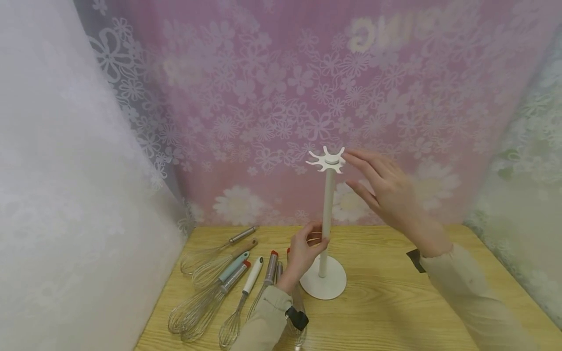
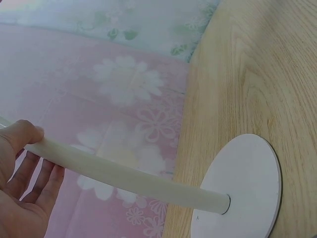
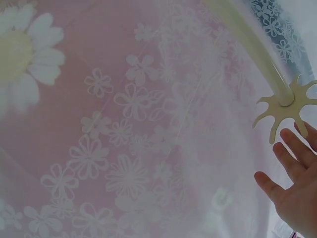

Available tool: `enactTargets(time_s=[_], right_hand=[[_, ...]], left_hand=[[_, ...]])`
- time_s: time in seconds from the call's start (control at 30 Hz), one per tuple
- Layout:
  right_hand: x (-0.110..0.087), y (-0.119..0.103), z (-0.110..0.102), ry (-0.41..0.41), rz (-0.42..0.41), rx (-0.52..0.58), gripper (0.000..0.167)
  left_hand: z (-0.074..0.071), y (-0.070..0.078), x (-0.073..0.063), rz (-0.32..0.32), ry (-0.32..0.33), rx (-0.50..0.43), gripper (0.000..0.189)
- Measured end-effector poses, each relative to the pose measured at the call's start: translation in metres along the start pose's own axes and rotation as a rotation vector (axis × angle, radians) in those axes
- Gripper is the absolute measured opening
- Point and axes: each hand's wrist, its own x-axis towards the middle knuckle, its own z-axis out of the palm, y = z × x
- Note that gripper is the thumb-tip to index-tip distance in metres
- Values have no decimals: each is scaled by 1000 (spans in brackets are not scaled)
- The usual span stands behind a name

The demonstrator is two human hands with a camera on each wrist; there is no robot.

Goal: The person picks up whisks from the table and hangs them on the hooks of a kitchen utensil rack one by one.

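Observation:
A white utensil stand [image 1: 328, 204] rises upright from a round base [image 1: 331, 287] on the wooden table. At its top is a star-shaped ring of curved hooks [image 1: 322, 163], bare of utensils. My left hand [image 1: 306, 251] grips the pole low down, thumb on one side and fingers on the other; the pole [image 2: 133, 177] runs into the base in the left wrist view. Beside the hooks my right hand [image 1: 386, 187] has its fingers stretched out. Its fingertips [image 3: 286, 134] are at the hook edge in the right wrist view; whether they touch, I cannot tell.
Several wire whisks lie left of the stand, among them a white-handled whisk [image 1: 253, 275], a teal-handled whisk [image 1: 234, 265] and a wooden-handled whisk [image 1: 246, 248]. My left forearm partly covers some. A pink floral curtain [image 1: 272, 112] hangs behind the table [image 1: 395, 292].

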Motion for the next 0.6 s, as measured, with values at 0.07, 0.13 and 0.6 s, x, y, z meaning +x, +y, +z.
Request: enactTargets(time_s=[0.07,0.13,0.6], right_hand=[[4,1,1,-27,-3,2,57],[7,2,2,-54,3,-6,57],[7,3,10,-84,12,-55,49]], left_hand=[[0,1,0,1,0,-4,35],[0,1,0,-1,0,-9,35],[-4,38,-9,6,1,-51,33]])
